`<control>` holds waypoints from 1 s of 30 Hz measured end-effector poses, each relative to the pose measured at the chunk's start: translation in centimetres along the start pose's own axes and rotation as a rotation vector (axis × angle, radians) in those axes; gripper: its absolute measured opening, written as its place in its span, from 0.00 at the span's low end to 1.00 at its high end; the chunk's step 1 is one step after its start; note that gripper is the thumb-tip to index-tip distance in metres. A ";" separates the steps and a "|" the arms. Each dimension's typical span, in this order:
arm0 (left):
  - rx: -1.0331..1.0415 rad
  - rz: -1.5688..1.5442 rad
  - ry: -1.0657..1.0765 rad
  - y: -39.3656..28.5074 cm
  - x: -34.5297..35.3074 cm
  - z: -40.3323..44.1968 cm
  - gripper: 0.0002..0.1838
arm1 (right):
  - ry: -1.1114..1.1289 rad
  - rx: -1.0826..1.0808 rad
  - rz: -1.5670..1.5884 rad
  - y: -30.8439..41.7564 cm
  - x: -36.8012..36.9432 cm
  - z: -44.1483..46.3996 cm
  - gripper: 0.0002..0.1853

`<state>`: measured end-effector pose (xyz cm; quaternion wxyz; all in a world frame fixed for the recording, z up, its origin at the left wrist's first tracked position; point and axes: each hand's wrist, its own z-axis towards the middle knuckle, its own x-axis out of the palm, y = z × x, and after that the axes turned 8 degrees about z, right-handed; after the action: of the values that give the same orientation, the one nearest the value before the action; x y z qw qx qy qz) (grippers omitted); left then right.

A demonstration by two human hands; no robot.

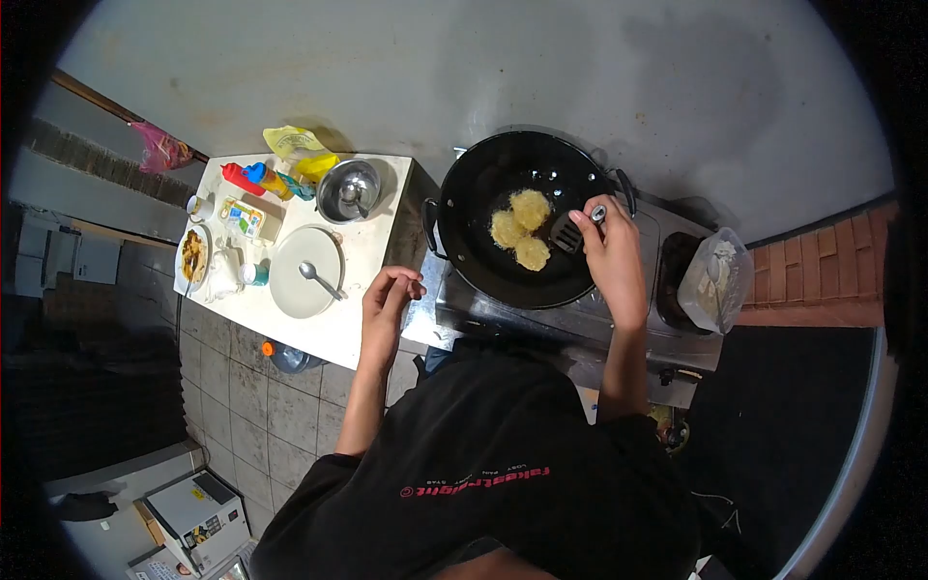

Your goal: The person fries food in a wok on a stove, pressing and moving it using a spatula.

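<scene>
My right hand [611, 246] is wrapped round the handle of a slotted spatula [567, 235], whose dark blade is inside the black wok [483, 275] on its right side. Three golden fritters [530, 208] lie close together in bubbling oil at the wok's middle, just left of the blade. Between the wok and the white table [372, 256], my left hand [391, 295] hovers with its fingers curled in towards the thumb, and nothing shows in them. A pale plate [295, 251] bearing a metal spoon [314, 277] stands on the table near that hand.
The wok sits on a metal stove [541, 338]. At its right stands a plastic tub [713, 280] with white powder. The table holds a steel bowl [338, 208], a red bottle [242, 180], a blue-capped bottle [268, 181] and a plate of food [194, 278]. A wall [387, 77] rises behind.
</scene>
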<state>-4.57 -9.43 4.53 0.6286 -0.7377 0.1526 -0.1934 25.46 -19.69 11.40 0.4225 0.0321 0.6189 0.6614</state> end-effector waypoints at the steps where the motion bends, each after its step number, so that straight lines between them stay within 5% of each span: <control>1: -0.001 -0.006 -0.001 0.0 0.0 0.0 0.09 | 0.000 -0.001 0.000 0.1 -0.1 0.0 0.11; 30: -0.004 -0.016 -0.013 0.1 -0.3 -0.2 0.09 | 0.037 0.057 0.110 0.4 -0.3 0.0 0.11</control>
<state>-4.95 -9.52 4.47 0.6266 -0.7413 0.1430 -0.1932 25.43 -19.85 11.82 0.3729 0.0661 0.6423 0.6663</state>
